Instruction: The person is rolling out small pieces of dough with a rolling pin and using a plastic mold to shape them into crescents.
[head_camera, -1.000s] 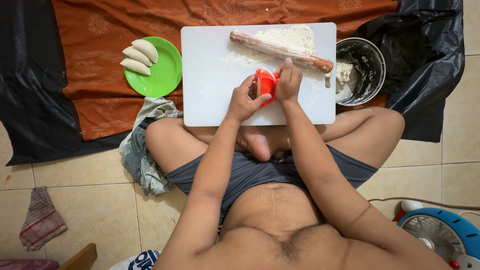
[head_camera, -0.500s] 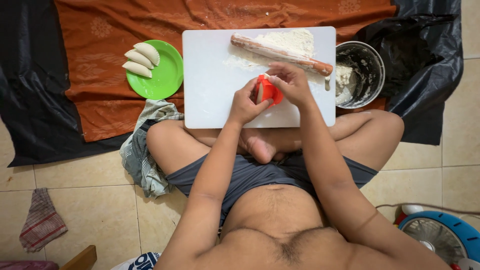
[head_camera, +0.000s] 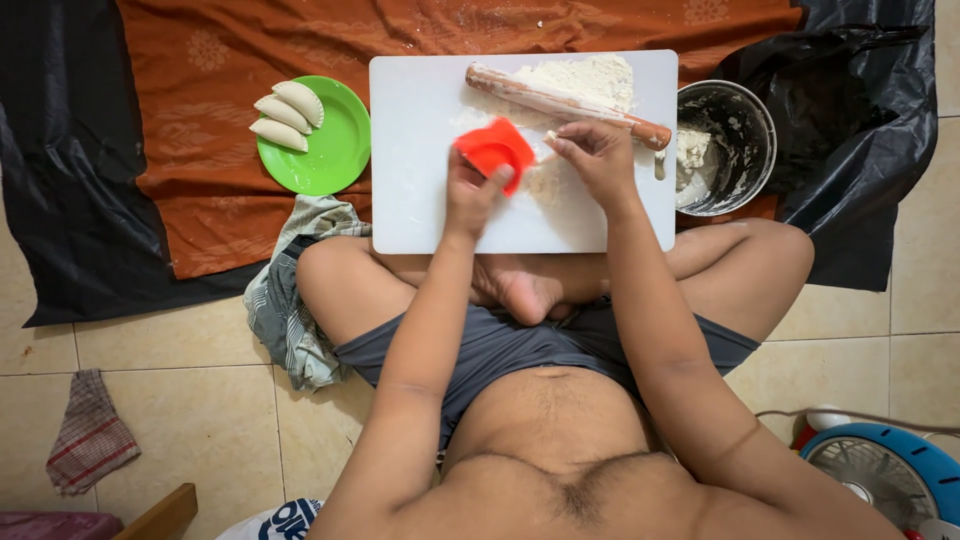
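Left hand (head_camera: 470, 195) grips the red mould (head_camera: 494, 150) mid-board (head_camera: 420, 150), right hand (head_camera: 597, 155) pinching a dough bit (head_camera: 549, 136) beside it, below the rolling pin (head_camera: 565, 103).

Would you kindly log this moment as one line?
left hand: holds red dumpling mould | right hand: pinches dough scrap at mould edge | white board: rolling pin, flour | green plate: three dumplings

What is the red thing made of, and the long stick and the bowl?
The red press in the left hand looks like smooth plastic, bright and evenly coloured. The rolling pin seems wooden, brown under flour. The bowl looks like metal, grey and shiny at the rim.
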